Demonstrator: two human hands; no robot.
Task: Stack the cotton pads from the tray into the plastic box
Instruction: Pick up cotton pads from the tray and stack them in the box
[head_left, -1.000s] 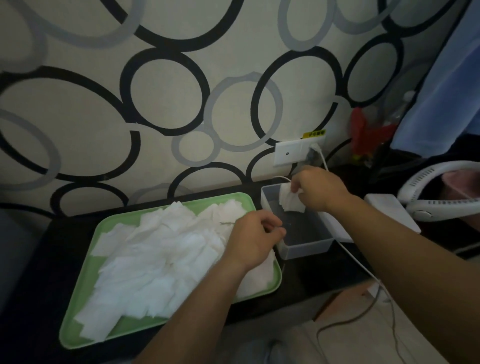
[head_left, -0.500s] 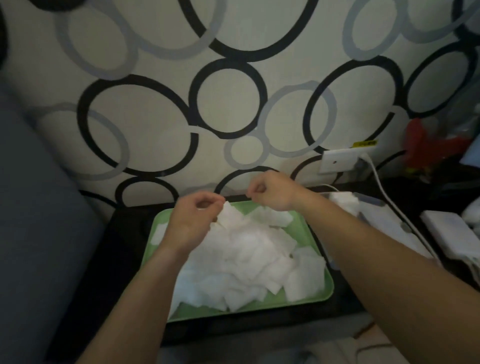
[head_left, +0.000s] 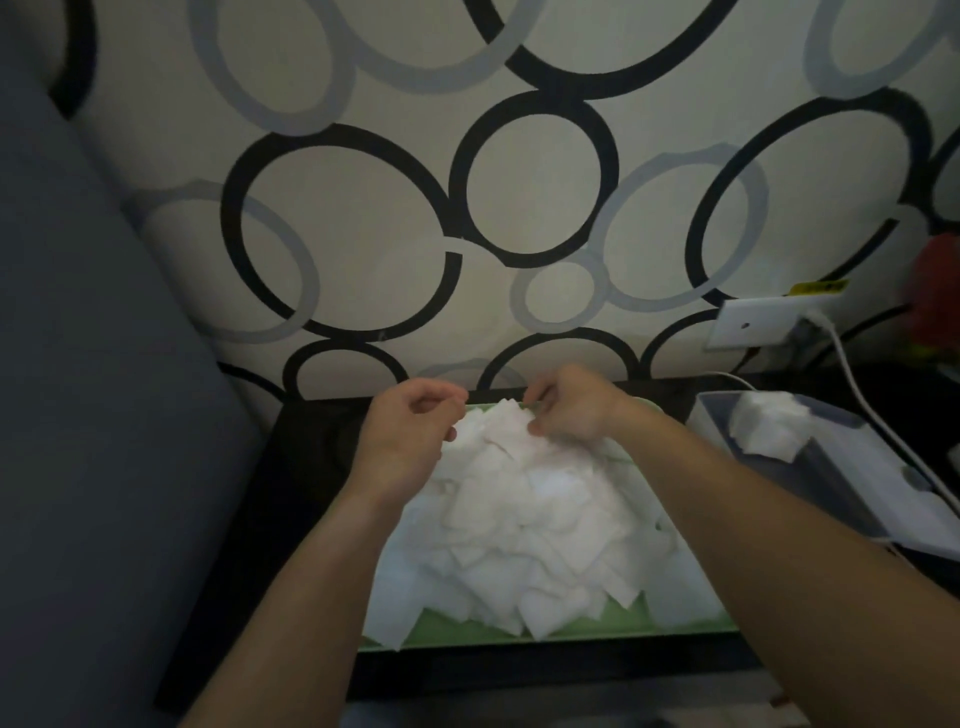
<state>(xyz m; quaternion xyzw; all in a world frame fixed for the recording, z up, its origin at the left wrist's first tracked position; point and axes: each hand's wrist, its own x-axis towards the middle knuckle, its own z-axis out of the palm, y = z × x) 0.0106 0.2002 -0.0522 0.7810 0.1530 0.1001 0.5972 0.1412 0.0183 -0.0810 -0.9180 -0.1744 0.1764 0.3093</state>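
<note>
A heap of white square cotton pads (head_left: 524, 519) fills the green tray (head_left: 467, 638) on the dark table. Both hands are at the far end of the heap, close together. My left hand (head_left: 410, 434) has curled fingers and pinches the left edge of a top cotton pad (head_left: 501, 418). The right edge of that pad is pinched by my right hand (head_left: 571, 410). The clear plastic box (head_left: 836, 467) stands to the right of the tray, with a small stack of pads (head_left: 769, 426) in its far end.
A wall socket (head_left: 753, 325) with a white cable (head_left: 852, 379) sits behind the box. A white flat device (head_left: 919, 525) lies beside the box. A grey cushion (head_left: 78, 441) borders the table on the left, and a blurred red object (head_left: 935, 296) stands far right.
My right hand left the box and came back to the tray. Both hands now meet at the far end of the heap on one pad. The view swung left and closer.
</note>
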